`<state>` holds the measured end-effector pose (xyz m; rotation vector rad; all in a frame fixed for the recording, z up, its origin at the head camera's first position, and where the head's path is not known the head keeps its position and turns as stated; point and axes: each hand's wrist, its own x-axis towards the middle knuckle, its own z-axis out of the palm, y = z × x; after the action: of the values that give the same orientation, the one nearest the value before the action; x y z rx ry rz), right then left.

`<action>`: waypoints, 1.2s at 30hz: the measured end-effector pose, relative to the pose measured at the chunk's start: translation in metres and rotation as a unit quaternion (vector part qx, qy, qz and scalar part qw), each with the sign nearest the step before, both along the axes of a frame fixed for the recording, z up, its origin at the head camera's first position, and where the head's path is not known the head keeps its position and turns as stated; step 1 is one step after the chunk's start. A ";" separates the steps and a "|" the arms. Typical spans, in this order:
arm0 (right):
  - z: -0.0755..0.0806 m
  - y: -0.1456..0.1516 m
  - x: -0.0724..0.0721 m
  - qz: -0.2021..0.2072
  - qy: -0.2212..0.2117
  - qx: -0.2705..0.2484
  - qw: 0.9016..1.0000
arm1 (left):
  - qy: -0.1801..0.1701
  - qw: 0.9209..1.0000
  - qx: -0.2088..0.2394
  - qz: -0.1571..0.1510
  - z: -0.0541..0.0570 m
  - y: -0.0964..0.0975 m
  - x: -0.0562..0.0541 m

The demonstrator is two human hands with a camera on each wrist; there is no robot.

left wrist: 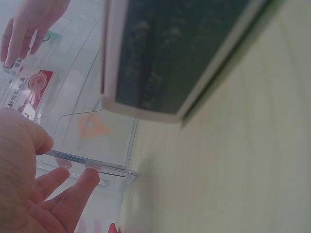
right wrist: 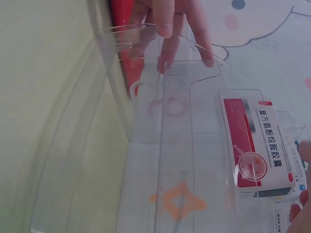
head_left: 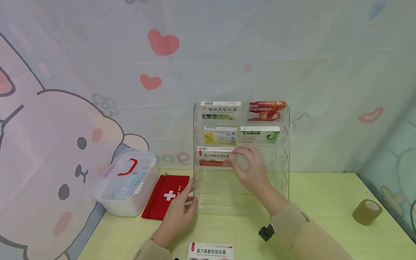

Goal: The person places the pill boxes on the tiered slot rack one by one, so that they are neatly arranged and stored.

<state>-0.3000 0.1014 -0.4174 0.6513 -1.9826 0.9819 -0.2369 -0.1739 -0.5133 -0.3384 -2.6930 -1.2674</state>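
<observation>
A clear tiered rack (head_left: 240,187) stands on the table with medicine boxes on its upper shelves. My left hand (head_left: 178,213) holds the rack's left side panel low down, thumb near the front edge and fingers along the outside. On the third shelf is a white and red capsule box (head_left: 211,163), at the left end. My right hand (head_left: 251,169) pinches this box's right end between thumb and index finger. Through the clear plastic, the right wrist view shows the box's printed front (right wrist: 265,150) and the left hand's fingers (right wrist: 199,34).
Higher shelves hold a white-green box (head_left: 221,112), a red box (head_left: 266,112), a yellow-white box (head_left: 220,137) and another white-green one (head_left: 260,136). A red first-aid pouch (head_left: 157,198) and white lidded case (head_left: 126,206) lie left. Another capsule box (head_left: 211,251) lies in front; brown tape (head_left: 364,213) stands right.
</observation>
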 end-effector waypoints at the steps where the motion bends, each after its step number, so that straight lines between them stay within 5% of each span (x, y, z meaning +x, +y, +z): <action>1: -0.002 0.000 0.001 -0.003 0.014 0.003 1.000 | 0.000 1.000 -0.001 0.000 0.000 0.000 0.000; 8: -0.014 0.004 0.011 0.017 0.045 0.019 0.999 | 0.003 1.000 0.000 -0.002 0.001 0.001 0.002; 19: -0.052 0.013 0.042 0.117 -0.024 0.065 0.991 | -0.003 1.000 0.003 0.002 0.001 0.000 0.000; 31: -0.088 0.021 0.086 0.230 -0.167 0.123 0.951 | 0.000 1.000 0.008 -0.006 0.000 0.000 0.001; 36: -0.093 0.023 0.104 0.272 -0.216 0.155 0.925 | 0.000 1.000 0.006 -0.005 0.000 0.000 0.000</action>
<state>-0.1960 0.1247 -0.5099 1.3064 -2.4357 1.2233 -0.2372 -0.1743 -0.5137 -0.3496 -2.6854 -1.2854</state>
